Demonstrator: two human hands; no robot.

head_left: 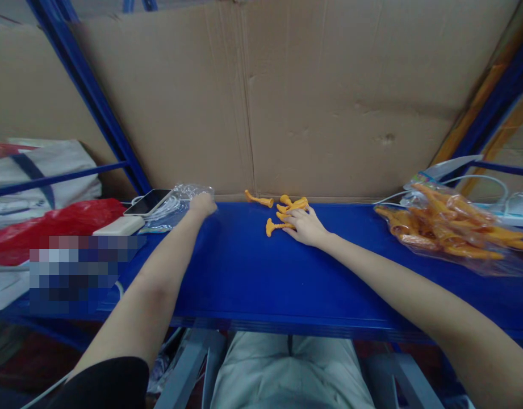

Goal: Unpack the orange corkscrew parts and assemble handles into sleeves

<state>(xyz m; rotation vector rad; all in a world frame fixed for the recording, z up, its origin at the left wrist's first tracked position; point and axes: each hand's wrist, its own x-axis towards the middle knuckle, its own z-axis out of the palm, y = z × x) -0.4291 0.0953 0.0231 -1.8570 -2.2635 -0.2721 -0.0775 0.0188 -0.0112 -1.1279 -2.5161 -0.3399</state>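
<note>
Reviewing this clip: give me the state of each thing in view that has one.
Left hand: curled, beside the crumpled clear bag
Right hand: fingers on loose orange pieces
Loose orange pieces: lying on the blue surface
Bulging clear bag: filled with orange pieces
Smartphone: screen up, dark
White cable: bundled
Red plastic bag: crumpled

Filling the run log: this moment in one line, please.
left hand: at clear bag | right hand: on orange pieces | filled bag: right side of blue table
</note>
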